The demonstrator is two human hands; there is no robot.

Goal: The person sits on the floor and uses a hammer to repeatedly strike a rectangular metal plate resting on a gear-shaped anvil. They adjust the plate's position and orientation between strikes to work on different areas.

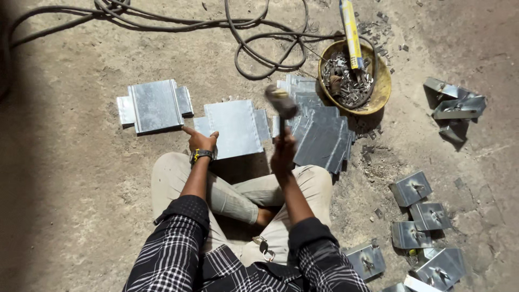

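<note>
The right hand (283, 154) is closed around the handle of a hammer (280, 103), which is raised with its head blurred above the work. The left hand (200, 141) rests on the lower left edge of a flat metal plate (233, 127), fingers partly spread and the forefinger pointing out to the left; a dark wristband sits on that wrist. The two hands are apart, one on each side of the plate's lower edge.

The plate lies on the dusty floor (70, 189) just in front of the person's crossed legs, with small tabs sticking out at its sides. To its left, a little apart, lies a second tabbed plate (155, 105). To its right a fanned stack of plates (319, 132) overlaps toward a round yellow bowl (380, 86) filled with small metal pieces; a yellow tube stands tilted in it. Dark cables (259, 38) loop across the floor beyond. On the far right are folded metal brackets (457, 105), and nearer the right knee a cluster of small square plates with fittings (427, 216).
</note>
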